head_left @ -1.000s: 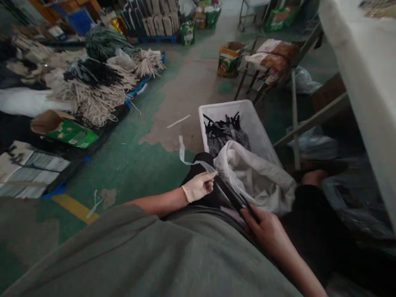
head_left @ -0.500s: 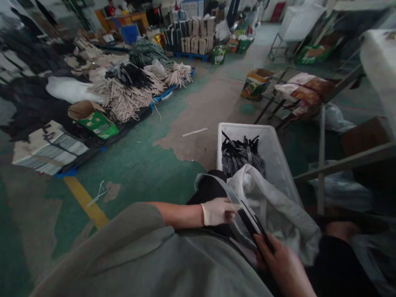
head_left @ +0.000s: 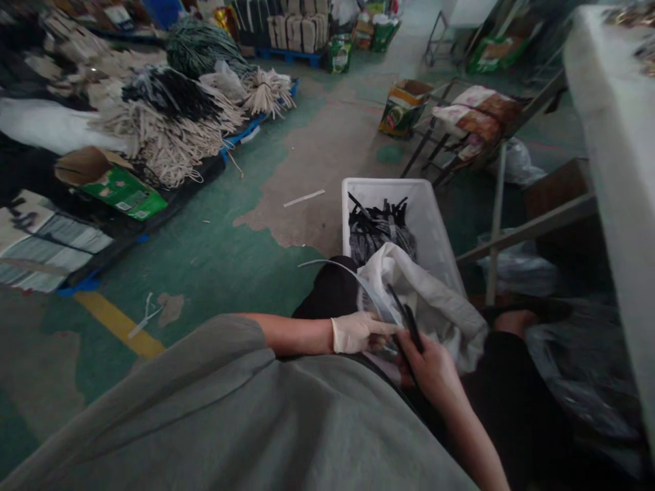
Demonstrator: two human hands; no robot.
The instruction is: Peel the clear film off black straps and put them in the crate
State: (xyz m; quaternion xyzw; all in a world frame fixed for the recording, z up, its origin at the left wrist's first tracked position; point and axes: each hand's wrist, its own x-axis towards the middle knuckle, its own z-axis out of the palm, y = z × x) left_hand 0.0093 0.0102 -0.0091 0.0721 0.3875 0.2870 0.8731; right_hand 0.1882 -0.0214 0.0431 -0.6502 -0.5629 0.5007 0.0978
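Observation:
My left hand (head_left: 359,333), in a pale glove, has its fingers closed on a long whitish translucent strip (head_left: 376,299). The strip's free end curves up and away over my dark-trousered knee. My right hand (head_left: 434,363) is bare and wrapped round black strips (head_left: 411,326), whose ends stick up above the fingers. Both hands meet over my lap, fingertips close together. Just beyond them a white cloth (head_left: 419,286) drapes over my lap and the near end of a white plastic bin (head_left: 437,232). Inside the bin lies a heap of black and grey strips (head_left: 381,235).
To the left, a low pallet carries bundles of beige cords (head_left: 168,143) and a green carton (head_left: 123,194). A metal-framed stool (head_left: 471,119) stands past the bin. A white-topped table (head_left: 598,136) rises at my right. One loose strip (head_left: 303,198) lies on the floor.
The view has shifted, so the surroundings sit further left and higher. My right hand has drawn up closer to my left fingertips, and the black strips now stand more upright.

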